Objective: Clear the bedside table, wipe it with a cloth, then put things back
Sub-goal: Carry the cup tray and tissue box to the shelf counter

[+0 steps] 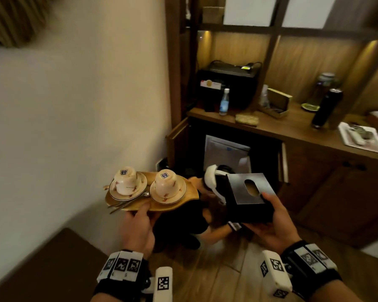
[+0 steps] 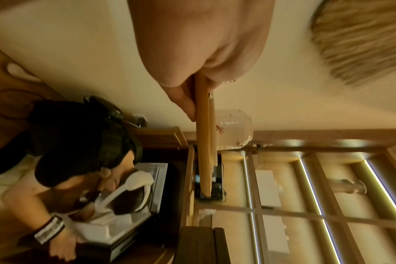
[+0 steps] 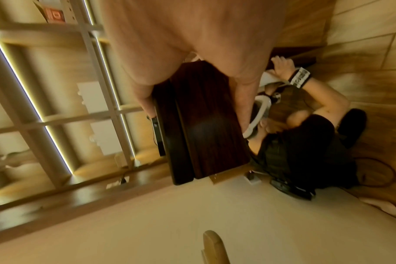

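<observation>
My left hand (image 1: 138, 223) grips the near edge of a wooden tray (image 1: 190, 194), thumb on top; the left wrist view shows the tray (image 2: 202, 142) edge-on, pinched between thumb and fingers. On it two cream cups (image 1: 125, 178) (image 1: 168, 183) stand upside down on saucers, with spoons (image 1: 122, 206) beside them. My right hand (image 1: 275, 227) holds a dark tissue box (image 1: 248, 199) with a silver top from below, thumb on its top edge. The right wrist view shows the tissue box's (image 3: 199, 121) dark side between thumb and fingers. Both are carried in the air above the floor.
Another person (image 1: 196, 214) in black with a white headset crouches just ahead at an open low cabinet (image 1: 227, 153). A wooden counter (image 1: 292, 129) holds a bottle, a black flask and boxes. A dark brown surface (image 1: 42, 269) lies at lower left by the wall.
</observation>
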`<action>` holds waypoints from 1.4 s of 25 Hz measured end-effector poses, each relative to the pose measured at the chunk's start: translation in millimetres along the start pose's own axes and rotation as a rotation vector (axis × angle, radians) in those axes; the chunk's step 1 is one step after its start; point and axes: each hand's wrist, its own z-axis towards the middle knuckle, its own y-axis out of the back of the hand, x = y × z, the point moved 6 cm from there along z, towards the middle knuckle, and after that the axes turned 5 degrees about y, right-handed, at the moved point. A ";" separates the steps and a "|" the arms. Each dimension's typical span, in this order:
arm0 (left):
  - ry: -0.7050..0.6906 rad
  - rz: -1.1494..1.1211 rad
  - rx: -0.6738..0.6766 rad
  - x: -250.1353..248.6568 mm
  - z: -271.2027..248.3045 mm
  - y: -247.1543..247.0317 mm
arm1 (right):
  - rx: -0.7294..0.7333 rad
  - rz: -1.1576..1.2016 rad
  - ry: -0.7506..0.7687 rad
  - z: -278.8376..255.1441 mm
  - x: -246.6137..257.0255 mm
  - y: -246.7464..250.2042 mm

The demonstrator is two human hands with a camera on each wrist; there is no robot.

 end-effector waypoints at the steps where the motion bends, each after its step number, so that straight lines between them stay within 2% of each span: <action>1: 0.017 0.023 0.013 15.7 5.6 -26.7 | -0.034 0.016 0.006 14.1 14.3 21.5; 5: 0.040 0.119 0.039 83.0 25.6 -135.3 | -0.117 0.065 0.038 69.2 76.7 107.3; 11: 0.048 0.128 0.076 170.0 47.7 -294.5 | -0.205 0.127 0.110 134.7 168.9 209.1; 20: 0.107 0.197 0.195 276.5 114.6 -495.4 | -0.377 0.281 0.201 251.1 266.3 325.1; 25: 0.158 0.204 0.234 331.5 175.7 -597.6 | -0.407 0.318 0.244 338.3 321.6 356.9; 29: 0.204 0.210 0.231 364.9 221.2 -676.3 | -0.434 0.312 0.211 414.9 362.5 363.4; 35: 0.226 0.234 0.160 399.7 273.9 -757.2 | -0.483 0.318 0.182 509.1 408.3 362.4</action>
